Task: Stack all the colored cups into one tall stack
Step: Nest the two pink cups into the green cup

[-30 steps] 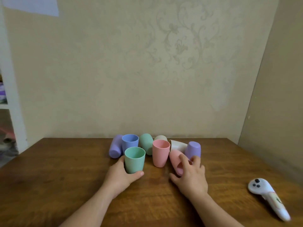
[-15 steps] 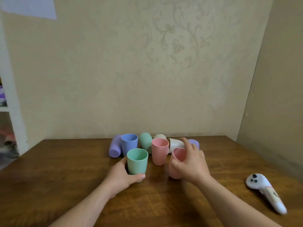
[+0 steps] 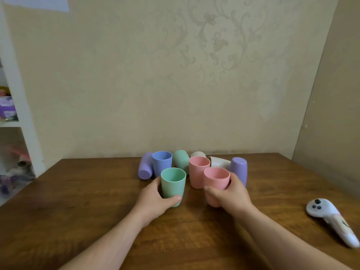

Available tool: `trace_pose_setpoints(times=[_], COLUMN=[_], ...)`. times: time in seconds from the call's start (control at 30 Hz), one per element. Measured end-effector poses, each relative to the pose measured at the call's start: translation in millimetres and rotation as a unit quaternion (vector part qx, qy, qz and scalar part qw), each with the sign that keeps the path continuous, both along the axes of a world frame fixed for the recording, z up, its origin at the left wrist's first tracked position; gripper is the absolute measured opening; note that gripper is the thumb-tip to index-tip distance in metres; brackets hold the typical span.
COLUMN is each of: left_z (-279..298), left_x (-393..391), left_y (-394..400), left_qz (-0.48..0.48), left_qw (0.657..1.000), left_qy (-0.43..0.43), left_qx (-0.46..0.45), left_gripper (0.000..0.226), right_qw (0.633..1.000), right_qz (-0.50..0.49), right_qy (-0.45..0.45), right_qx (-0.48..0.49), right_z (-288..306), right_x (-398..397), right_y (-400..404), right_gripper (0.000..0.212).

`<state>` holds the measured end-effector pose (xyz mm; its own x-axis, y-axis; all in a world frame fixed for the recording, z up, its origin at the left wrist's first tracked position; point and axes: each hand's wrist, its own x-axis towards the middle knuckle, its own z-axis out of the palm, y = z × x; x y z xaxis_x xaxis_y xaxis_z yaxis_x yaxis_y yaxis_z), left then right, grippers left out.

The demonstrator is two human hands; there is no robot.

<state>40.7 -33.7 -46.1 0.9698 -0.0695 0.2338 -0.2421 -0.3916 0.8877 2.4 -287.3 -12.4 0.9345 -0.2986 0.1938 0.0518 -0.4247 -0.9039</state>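
Left hand (image 3: 155,199) gripping green cup (image 3: 173,186), right hand (image 3: 229,193) gripping pink cup (image 3: 216,184); careless nesting could topple crowded neighbouring cups.

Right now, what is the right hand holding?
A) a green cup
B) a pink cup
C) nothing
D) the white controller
B: the right hand wraps around a pink cup, mouth up; the green cup is in the left hand, and the controller lies untouched on the table.
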Motion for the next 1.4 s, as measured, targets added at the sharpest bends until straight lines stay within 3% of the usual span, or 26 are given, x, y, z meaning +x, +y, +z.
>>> trace_pose_setpoints(times=[0.07,0.13,0.2,0.27,0.33,0.47,0.57,0.67,0.8,0.97,1.1,1.2,1.3,1.4], left_z=[-1,-1,0,2,4,0,-2,-2,-1,-2,1,8,8,4], left_x=[0,0,-2,-3,-5,-2,1,3,3,4,8,15,16,12], left_y=[-1,-1,0,1,2,3,2,2,1,2,1,1,-2,-6], left_qz=[0.004,0.011,0.015,0.012,0.011,0.022,0.039,0.04,0.035,0.023,0.027,0.01,0.024,0.053], left_qw=[1.0,1.0,1.0,1.0,1.0,1.0,0.999,0.999,0.999,0.999,0.999,0.998,0.998,0.997], left_qy=[-0.008,-0.018,-0.017,-0.012,-0.001,0.009,0.008,0.008,0.017,0.021,0.029,0.067,0.062,0.025], left_qx=[0.009,0.012,0.007,0.005,0.004,-0.012,-0.018,-0.009,-0.01,-0.02,0.007,0.014,0.023,0.048], left_gripper=[0.067,0.07,0.073,0.075,0.073,0.069,0.073,0.079,0.078,0.082,0.089,0.092,0.088,0.084], right_qw=[0.999,0.994,0.99,0.988,0.987,0.985,0.981,0.986,0.988,0.98,0.986,0.987,0.979,0.97], right_qz=[0.014,0.04,0.085,0.118,0.124,0.111,0.086,0.067,0.102,0.142,0.04,-0.013,-0.001,-0.002], right_qy=[-0.05,-0.095,-0.106,-0.103,-0.103,-0.086,-0.085,-0.09,-0.101,-0.075,-0.118,-0.069,0.03,0.058], right_qx=[0.004,0.019,0.023,0.007,-0.022,-0.099,-0.149,-0.125,-0.052,-0.119,-0.109,-0.143,-0.203,-0.235], right_z=[33,68,92,99,94,62,31,11,5,19,37,40,34,23], right_x=[5,13,24,34,38,40,42,40,43,42,53,66,77,85], right_y=[9,23,42,63,85,111,115,114,111,90,47,24,18,25], right_gripper=[0.045,0.05,0.064,0.092,0.1,0.076,0.084,0.1,0.098,0.134,0.121,0.112,0.122,0.13])
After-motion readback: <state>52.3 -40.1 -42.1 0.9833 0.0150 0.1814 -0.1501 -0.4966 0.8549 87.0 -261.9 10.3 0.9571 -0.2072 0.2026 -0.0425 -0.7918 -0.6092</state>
